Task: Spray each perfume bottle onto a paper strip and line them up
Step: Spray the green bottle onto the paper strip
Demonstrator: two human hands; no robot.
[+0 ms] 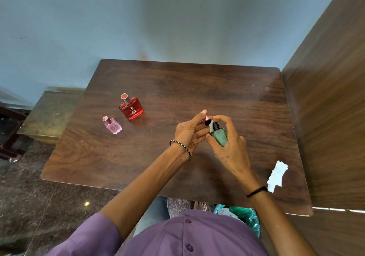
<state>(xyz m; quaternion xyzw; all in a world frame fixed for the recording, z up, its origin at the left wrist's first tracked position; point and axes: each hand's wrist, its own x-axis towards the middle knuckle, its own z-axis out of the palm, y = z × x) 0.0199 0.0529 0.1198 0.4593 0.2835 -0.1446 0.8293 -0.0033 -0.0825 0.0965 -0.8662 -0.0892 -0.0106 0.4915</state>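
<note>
My right hand [229, 147] grips a green glass perfume bottle [219, 136] with a black sprayer, held tilted above the middle of the table. My left hand [189, 132] pinches a small pink and black cap [207, 120] right at the bottle's top. A red perfume bottle [132, 107] with a silver and red cap stands upright at the left of the table. In front of it, further left, stands a small pink bottle [112, 125]. Several white paper strips [276, 175] lie in a loose pile near the table's right front edge.
The dark wooden table [177, 85] stands against a blue wall [158, 18]. A wooden panel [331, 117] rises along the table's right side. A lower bench [51, 113] sits to the left. A green bag [246, 216] lies on the floor under the table's front edge.
</note>
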